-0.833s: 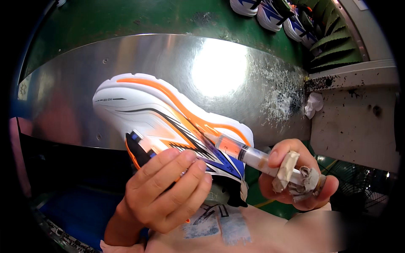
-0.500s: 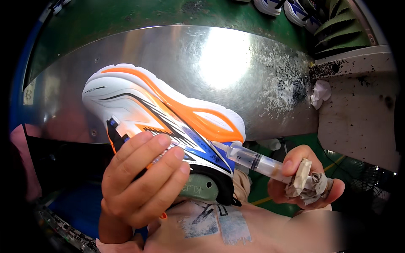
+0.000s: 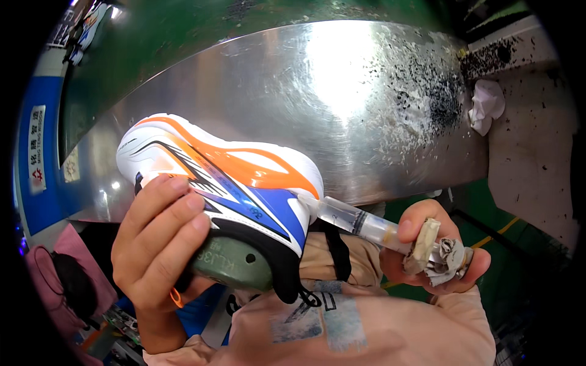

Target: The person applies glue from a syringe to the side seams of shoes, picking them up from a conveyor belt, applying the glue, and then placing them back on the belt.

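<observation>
My left hand grips a sneaker by its upper, fingers wrapped over the lace side. The shoe is white, orange and blue with a black collar, tipped so its sole faces away from me and its toe points left. A dark green shoe last fills its opening. My right hand is closed round a clear plastic syringe, thumb and fingers about its wrapped rear end. The syringe's tip meets or nearly meets the heel, near the line between sole and upper; exact contact is hard to tell.
Beyond the shoe lies a curved metal plate, spotted with dark and pale residue at its right. Crumpled white paper rests by the beige panel on the right. A green surface is behind; other shoes stand at far left.
The shoe has turned and shifted left and slightly down in view, with my left hand on it. The syringe tip has gone from the side near the sole to the heel's back. The view has shifted.
</observation>
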Motion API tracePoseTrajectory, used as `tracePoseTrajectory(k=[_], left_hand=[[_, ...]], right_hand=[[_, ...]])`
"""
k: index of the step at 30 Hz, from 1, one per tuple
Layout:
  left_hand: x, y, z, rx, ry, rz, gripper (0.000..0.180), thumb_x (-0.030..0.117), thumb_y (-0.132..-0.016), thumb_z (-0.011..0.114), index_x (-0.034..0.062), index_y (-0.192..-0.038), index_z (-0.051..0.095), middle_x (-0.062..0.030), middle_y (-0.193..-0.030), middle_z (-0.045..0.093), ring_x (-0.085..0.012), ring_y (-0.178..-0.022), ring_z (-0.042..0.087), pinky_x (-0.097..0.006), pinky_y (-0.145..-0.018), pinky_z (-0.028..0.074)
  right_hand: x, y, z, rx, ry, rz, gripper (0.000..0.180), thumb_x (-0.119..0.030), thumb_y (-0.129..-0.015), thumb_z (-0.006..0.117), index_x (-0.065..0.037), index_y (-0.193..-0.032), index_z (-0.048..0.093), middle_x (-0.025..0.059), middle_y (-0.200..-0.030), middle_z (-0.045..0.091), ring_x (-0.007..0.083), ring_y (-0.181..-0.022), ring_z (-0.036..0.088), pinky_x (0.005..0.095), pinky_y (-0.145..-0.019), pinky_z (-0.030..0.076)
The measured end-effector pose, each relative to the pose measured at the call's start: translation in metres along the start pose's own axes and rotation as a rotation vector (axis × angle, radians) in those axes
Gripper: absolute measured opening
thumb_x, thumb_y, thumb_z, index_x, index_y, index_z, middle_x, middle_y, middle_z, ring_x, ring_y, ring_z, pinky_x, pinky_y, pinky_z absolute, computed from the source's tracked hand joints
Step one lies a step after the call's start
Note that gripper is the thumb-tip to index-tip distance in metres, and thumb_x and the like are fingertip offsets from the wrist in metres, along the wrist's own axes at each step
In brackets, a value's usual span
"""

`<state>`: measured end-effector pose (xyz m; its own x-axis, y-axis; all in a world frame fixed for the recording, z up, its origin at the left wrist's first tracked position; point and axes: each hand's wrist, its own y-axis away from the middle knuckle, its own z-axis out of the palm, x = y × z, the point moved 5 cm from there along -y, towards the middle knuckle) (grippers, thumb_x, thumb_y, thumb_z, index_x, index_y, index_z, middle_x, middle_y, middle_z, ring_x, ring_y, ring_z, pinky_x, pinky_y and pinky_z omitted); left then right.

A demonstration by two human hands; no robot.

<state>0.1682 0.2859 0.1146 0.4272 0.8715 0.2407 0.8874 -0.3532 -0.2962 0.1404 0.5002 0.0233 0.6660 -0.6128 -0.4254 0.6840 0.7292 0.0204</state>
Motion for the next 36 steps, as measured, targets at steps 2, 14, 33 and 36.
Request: tracePoseTrajectory(k=[2, 14, 33, 36], left_hand=[[-0.014, 0.005, -0.005, -0.054, -0.037, 0.058, 0.042, 0.038, -0.080, 0.056, -0.0029, -0.091, 0.060, -0.0160, -0.089, 0.062, -0.0340, -0.089, 0.060, -0.045, -0.083, 0.047], [-0.226, 0.039, -0.025, -0.330, -0.120, 0.424, 0.061, 0.047, -0.067, 0.065, -0.0050, -0.098, 0.057, -0.0160, -0.080, 0.058, -0.0292, -0.068, 0.058, -0.033, -0.059, 0.045], [-0.213, 0.061, -0.014, -0.259, -0.212, -0.156, 0.032, 0.017, -0.081, 0.057, -0.0105, -0.096, 0.054, -0.0187, -0.063, 0.055, -0.0339, -0.050, 0.054, -0.038, -0.044, 0.039], [-0.209, 0.053, -0.012, -0.224, -0.182, -0.191, 0.029, 0.017, -0.082, 0.054, -0.0108, -0.091, 0.054, -0.0203, -0.058, 0.054, -0.0358, -0.049, 0.053, -0.039, -0.044, 0.037]], right_hand=[[0.014, -0.005, 0.001, -0.023, -0.029, -0.038, 0.101, -0.065, -0.063, 0.060, 0.011, -0.121, 0.028, 0.0088, -0.090, 0.050, 0.0071, -0.071, 0.046, 0.0184, -0.060, 0.038], [0.198, -0.153, 0.037, 0.280, 0.205, -0.099, 0.097, -0.074, -0.065, 0.047, 0.005, -0.119, 0.029, 0.0055, -0.082, 0.046, 0.0077, -0.068, 0.041, 0.0206, -0.061, 0.035], [0.230, -0.172, 0.069, 0.519, 0.179, -0.447, 0.100, -0.067, -0.064, 0.057, 0.011, -0.119, 0.028, 0.0083, -0.082, 0.049, 0.0076, -0.067, 0.045, 0.0183, -0.055, 0.036], [0.231, -0.170, 0.075, 0.495, 0.110, -0.429, 0.101, -0.064, -0.062, 0.062, 0.010, -0.121, 0.026, 0.0093, -0.089, 0.049, 0.0084, -0.074, 0.047, 0.0190, -0.060, 0.039]])
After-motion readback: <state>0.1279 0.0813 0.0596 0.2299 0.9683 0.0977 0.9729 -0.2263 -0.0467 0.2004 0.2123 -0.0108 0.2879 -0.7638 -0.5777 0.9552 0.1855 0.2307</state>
